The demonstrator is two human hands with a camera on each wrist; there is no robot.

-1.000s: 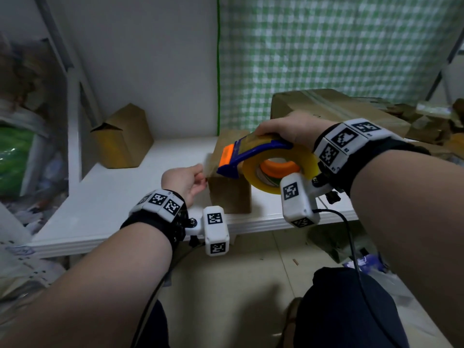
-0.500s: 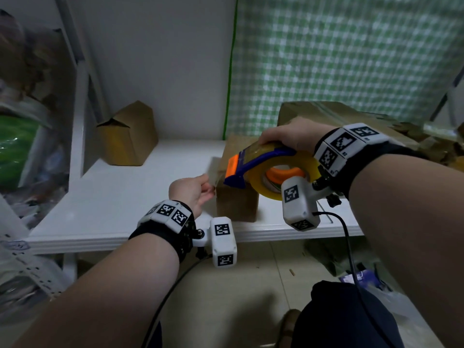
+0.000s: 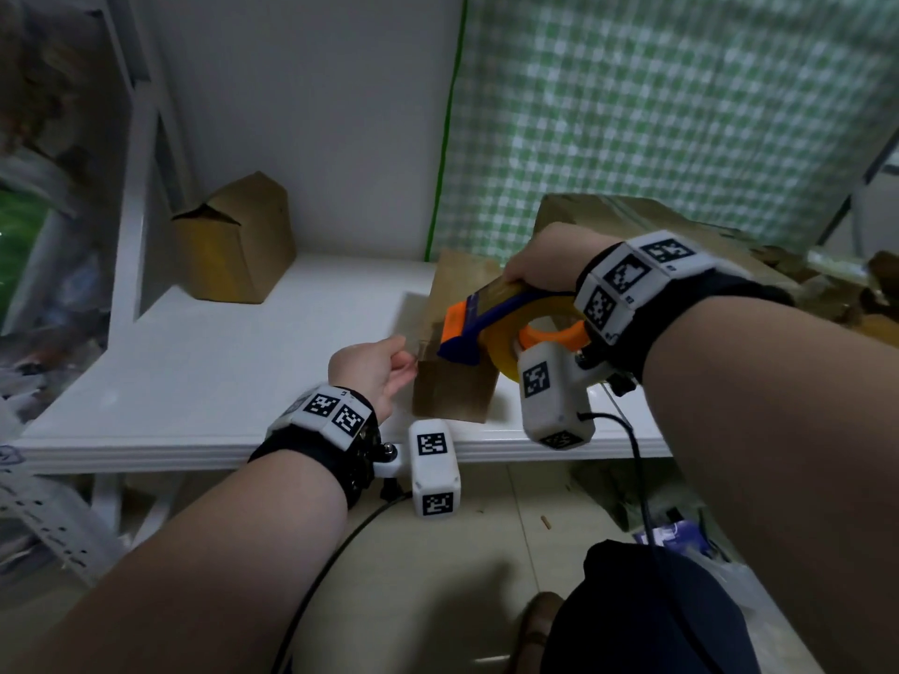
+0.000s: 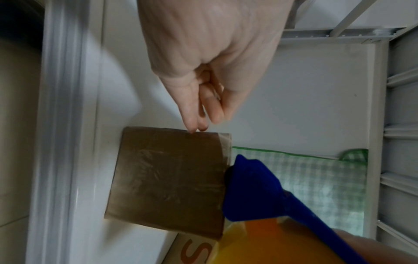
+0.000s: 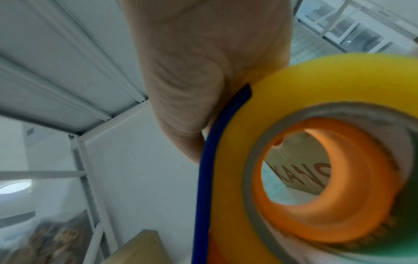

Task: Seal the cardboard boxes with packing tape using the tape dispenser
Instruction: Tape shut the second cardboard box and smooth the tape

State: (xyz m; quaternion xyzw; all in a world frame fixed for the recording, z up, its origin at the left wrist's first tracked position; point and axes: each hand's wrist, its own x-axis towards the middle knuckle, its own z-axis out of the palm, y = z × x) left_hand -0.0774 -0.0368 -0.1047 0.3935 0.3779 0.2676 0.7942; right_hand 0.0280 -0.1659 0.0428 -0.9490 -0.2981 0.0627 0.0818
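A small brown cardboard box stands near the front edge of the white shelf. My right hand grips the blue and orange tape dispenser with its yellow tape roll. The dispenser's nose rests at the box's top front edge. My left hand reaches the box's left side, and its straight fingertips touch the box at the edge where clear tape lies. Glossy tape covers the box's near face. The blue dispenser nose sits against the box's upper edge.
An open cardboard box stands at the shelf's back left. A large cardboard box lies at the right, behind my right hand. A green checked curtain hangs behind. A white shelf upright rises on the left.
My left hand has moved right, up against the box's left side. The dispenser has come down a little onto the box's top front edge.
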